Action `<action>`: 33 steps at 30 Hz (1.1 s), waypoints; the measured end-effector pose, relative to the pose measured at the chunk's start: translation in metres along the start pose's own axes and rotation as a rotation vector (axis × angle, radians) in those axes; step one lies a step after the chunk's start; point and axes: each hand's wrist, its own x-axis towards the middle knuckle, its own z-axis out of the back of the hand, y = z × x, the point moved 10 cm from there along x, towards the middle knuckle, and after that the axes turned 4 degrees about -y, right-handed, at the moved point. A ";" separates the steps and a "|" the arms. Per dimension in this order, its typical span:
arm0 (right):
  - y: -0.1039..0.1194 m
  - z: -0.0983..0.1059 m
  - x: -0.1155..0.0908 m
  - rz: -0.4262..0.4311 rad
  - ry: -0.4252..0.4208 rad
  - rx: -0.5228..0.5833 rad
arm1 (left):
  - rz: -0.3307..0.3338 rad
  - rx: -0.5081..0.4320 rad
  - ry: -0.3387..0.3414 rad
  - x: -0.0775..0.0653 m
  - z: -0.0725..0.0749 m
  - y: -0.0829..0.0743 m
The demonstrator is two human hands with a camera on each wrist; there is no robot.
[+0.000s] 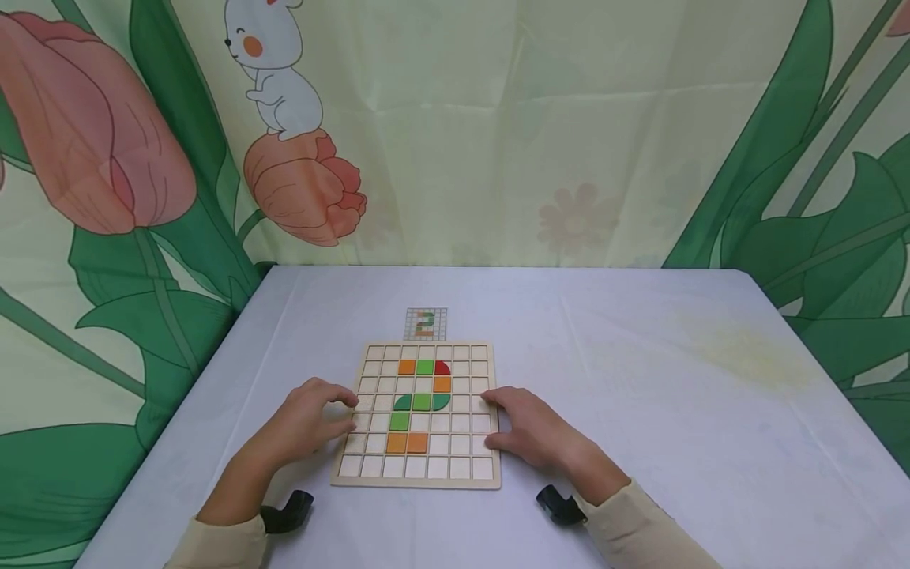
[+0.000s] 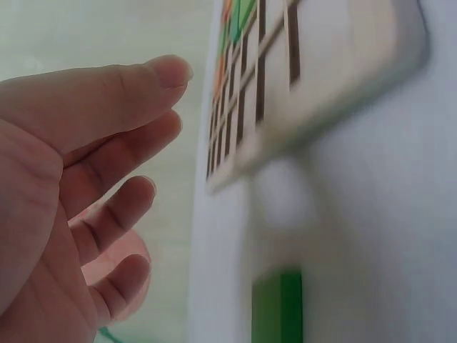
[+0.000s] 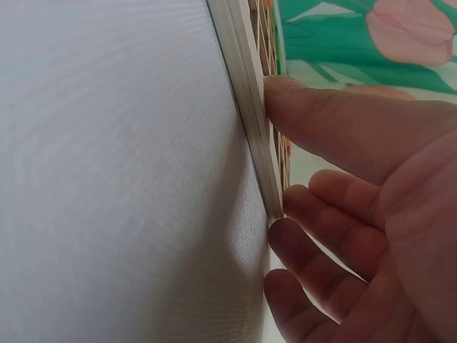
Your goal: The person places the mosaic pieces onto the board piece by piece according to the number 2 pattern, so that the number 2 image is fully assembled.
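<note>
A wooden grid board [image 1: 455,468] lies flat on the table. Several square tiles and rounded corner tiles sit in its cells: orange tiles [image 1: 417,442], green tiles [image 1: 422,402], dark green rounded tiles [image 1: 441,402] and a red rounded tile [image 1: 442,368], laid out like a figure 2. At the board's left edge is my left hand [image 1: 298,427], thumb and fingers spread loosely with nothing between them. My right hand [image 1: 533,431] touches the right edge with its thumb [image 3: 328,121] and fingertips, fingers slightly bent.
Just behind the board lies a small gridded card [image 1: 426,324] printed with a figure 2. A green block [image 2: 277,307] stands on the white tablecloth [image 1: 640,379] near the board in the left wrist view. A patterned curtain [image 1: 455,142] hangs behind the table.
</note>
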 end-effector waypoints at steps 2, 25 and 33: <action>-0.001 0.000 0.000 -0.004 0.002 0.001 | 0.009 -0.001 -0.001 -0.003 0.003 0.008; -0.001 0.000 0.000 0.003 -0.008 -0.006 | 0.111 0.017 0.005 -0.026 0.011 0.063; -0.002 0.000 0.000 0.001 -0.003 -0.008 | 0.154 0.019 0.017 -0.031 0.010 0.066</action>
